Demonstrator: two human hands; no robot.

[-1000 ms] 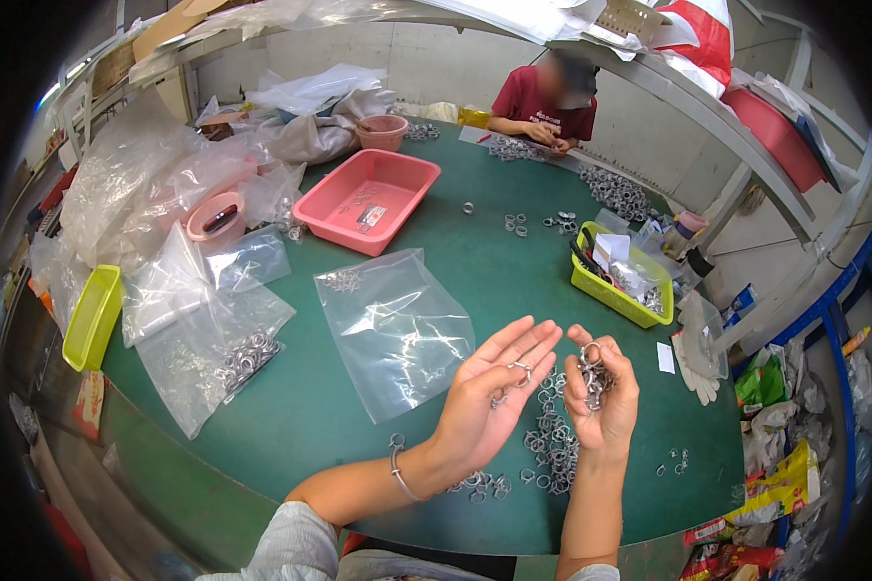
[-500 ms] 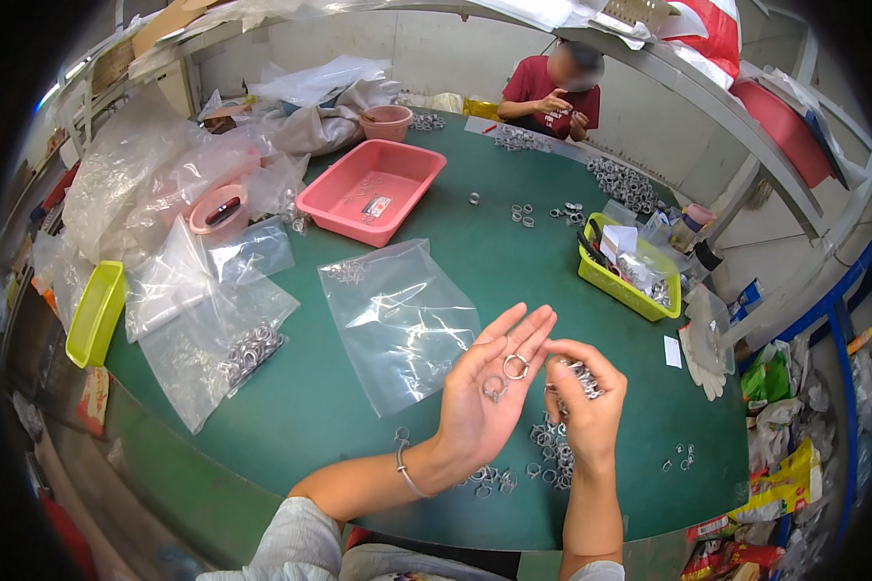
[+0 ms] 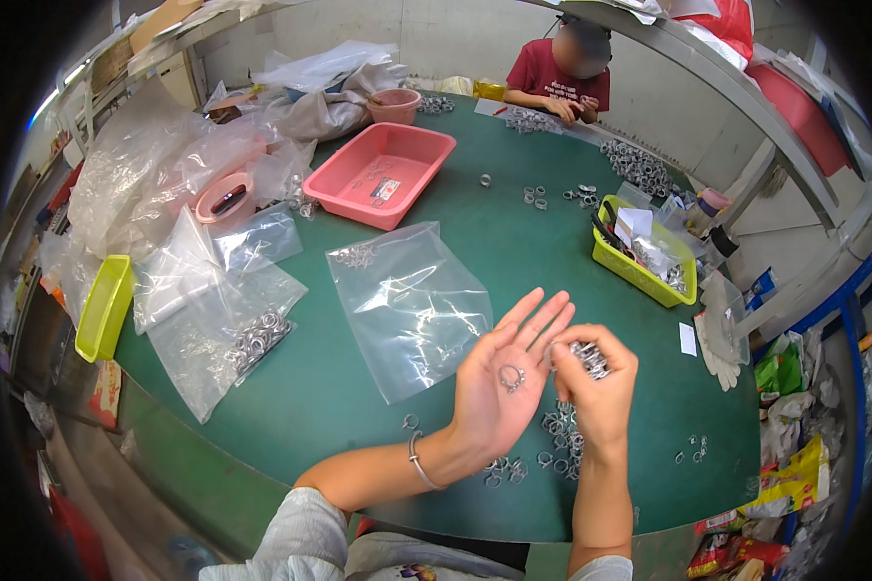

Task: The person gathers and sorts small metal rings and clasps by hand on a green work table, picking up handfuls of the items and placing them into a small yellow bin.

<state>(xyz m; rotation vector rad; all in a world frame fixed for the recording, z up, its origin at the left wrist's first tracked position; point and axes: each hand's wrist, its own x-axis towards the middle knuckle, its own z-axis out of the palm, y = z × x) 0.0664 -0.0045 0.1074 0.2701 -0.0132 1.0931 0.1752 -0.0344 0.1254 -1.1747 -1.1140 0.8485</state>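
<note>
Apparently mid-batch: L hand point(image 3: 494, 392) is flat, palm up, w/ at least one metal ring point(image 3: 511, 379) lying loose on it; R hand point(image 3: 601, 392), just beside, is curled round a handful of rings point(image 3: 588, 359). As for progress, a few small metal pcs. point(image 3: 356, 256) show at the far L corner of the clear bag point(image 3: 407, 315), inside or under, can't tell; a loose pile point(image 3: 564, 426) by R hand suggests plenty left. Tabletop point(image 3: 310, 416) is green, near edge curved. Pink tray point(image 3: 370, 212) sits far side, lime basket point(image 3: 639, 278) to the R w/ misc. bits. Co-worker point(image 3: 564, 77) sits opposite, more rings nearby; pale wall point(image 3: 436, 53) behind, plastic bags point(image 3: 126, 169) heaped far L.
</note>
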